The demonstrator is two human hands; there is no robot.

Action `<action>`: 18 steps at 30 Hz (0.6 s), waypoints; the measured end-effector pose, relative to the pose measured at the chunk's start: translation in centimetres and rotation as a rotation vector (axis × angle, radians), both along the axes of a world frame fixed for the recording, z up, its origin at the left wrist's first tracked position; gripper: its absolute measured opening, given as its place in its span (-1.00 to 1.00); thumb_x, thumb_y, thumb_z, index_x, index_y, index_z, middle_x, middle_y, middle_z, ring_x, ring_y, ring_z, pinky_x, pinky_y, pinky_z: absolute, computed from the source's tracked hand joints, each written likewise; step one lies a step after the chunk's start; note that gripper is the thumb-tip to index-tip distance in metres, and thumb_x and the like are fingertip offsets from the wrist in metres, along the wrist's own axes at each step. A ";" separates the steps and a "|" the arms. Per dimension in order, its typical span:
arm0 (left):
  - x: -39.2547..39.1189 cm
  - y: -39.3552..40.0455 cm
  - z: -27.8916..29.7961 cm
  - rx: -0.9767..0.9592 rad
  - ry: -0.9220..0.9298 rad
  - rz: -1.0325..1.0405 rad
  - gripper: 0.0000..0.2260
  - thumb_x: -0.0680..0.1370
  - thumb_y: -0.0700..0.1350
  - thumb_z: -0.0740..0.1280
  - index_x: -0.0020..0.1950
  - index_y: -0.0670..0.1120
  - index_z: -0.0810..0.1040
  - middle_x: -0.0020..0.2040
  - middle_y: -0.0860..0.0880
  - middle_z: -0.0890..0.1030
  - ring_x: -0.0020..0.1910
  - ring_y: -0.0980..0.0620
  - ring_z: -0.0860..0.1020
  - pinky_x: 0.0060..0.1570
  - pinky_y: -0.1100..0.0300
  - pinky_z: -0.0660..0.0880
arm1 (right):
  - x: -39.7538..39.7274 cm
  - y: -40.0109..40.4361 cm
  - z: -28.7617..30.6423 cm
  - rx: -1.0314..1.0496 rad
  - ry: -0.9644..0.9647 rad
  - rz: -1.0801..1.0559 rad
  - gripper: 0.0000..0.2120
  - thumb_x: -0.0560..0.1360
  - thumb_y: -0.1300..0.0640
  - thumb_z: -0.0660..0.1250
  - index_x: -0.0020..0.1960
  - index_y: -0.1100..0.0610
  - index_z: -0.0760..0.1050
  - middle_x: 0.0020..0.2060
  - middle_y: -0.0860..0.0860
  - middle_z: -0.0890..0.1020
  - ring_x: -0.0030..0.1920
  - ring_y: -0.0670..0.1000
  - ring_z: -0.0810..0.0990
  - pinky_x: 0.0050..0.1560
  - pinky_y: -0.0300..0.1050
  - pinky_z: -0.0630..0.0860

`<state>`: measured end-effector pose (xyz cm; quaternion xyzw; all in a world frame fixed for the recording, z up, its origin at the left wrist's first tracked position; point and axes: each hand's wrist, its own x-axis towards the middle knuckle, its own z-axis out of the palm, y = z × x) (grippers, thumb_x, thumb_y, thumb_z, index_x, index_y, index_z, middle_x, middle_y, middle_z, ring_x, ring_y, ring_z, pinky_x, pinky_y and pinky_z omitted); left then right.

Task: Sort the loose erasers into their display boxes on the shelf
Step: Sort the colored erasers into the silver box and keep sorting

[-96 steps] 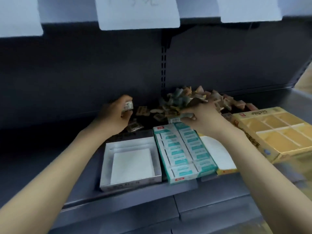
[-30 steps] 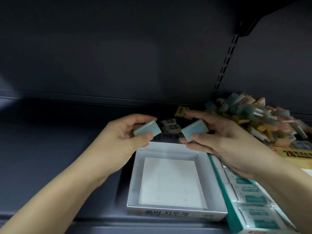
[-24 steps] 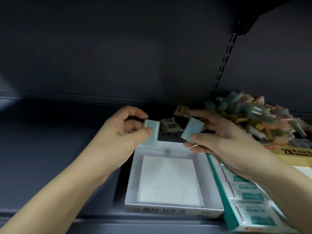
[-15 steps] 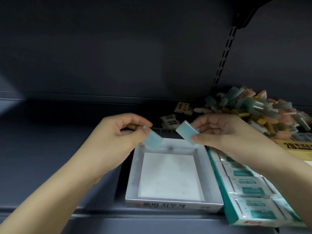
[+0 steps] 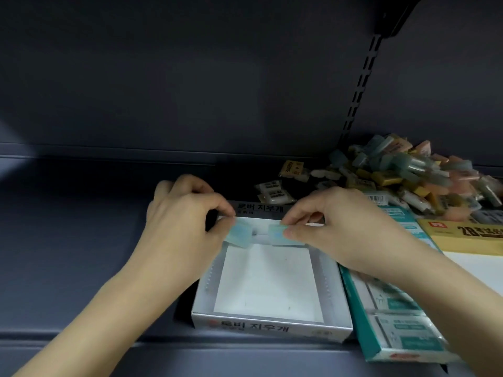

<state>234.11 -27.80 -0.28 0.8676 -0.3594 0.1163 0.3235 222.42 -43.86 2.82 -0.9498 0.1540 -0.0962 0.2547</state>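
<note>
A white display box lies open on the dark shelf, its white floor bare. My left hand pinches a pale blue eraser just inside the box's far left corner. My right hand pinches a second pale blue eraser against the box's far wall, right of the first. A heap of loose erasers in blue, pink, yellow and white lies at the back right.
A teal box filled with wrapped erasers sits right of the white box. A yellow box lies further right. A few loose white erasers lie behind the white box. The slotted upright rises at the back.
Both hands came down from above the white box to its far end, each carrying its pale blue eraser. The two erasers now sit low inside the box by the far wall.
</note>
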 end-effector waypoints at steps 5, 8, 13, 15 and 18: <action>0.5 -0.2 0.2 0.117 0.091 -0.061 -0.69 0.48 -0.14 0.36 0.20 0.07 0.49 0.14 0.11 0.43 0.02 0.15 0.38 -0.04 0.32 0.26 | 0.4 0.6 -0.1 -0.012 -0.012 -0.012 -0.95 0.45 0.01 0.40 -0.10 -0.09 0.62 -0.20 -0.20 0.62 -0.16 -0.26 0.54 -0.23 -0.50 0.39; 0.9 -0.4 0.7 0.202 0.170 -0.133 -0.56 0.49 -0.04 0.35 0.36 0.09 0.38 0.21 0.16 0.45 0.01 0.15 0.42 -0.11 0.40 0.28 | 0.7 1.2 -0.3 -0.043 -0.039 -0.035 -0.94 0.41 0.04 0.44 -0.19 -0.03 0.56 -0.32 -0.16 0.55 -0.25 -0.21 0.50 -0.26 -0.46 0.37; 1.1 -0.7 1.2 0.323 0.196 -0.203 -0.32 0.33 0.11 0.48 0.40 0.10 0.33 0.26 0.14 0.42 0.19 0.15 0.40 0.19 0.27 0.32 | 0.9 2.3 -1.0 -0.255 -0.083 -0.056 -0.95 0.44 0.07 0.37 -0.19 -0.01 0.55 -0.19 -0.11 0.52 -0.15 -0.06 0.48 -0.20 -0.18 0.36; 1.1 -0.8 1.2 0.345 0.152 -0.169 -0.34 0.34 0.11 0.47 0.40 0.12 0.33 0.26 0.13 0.43 0.22 0.10 0.41 0.27 0.10 0.33 | 0.9 2.4 -1.2 -0.297 -0.083 -0.042 -0.95 0.48 0.09 0.34 -0.09 0.00 0.58 -0.08 -0.08 0.43 -0.09 -0.02 0.47 -0.12 -0.14 0.36; 1.0 -0.8 1.2 0.341 0.140 -0.160 -0.36 0.35 0.10 0.46 0.40 0.13 0.33 0.27 0.13 0.44 0.23 0.09 0.42 0.26 0.04 0.34 | 0.8 2.0 -0.8 -0.326 -0.079 0.011 -0.89 0.49 0.07 0.33 -0.01 -0.06 0.58 -0.08 -0.09 0.39 -0.04 -0.01 0.46 -0.12 -0.14 0.32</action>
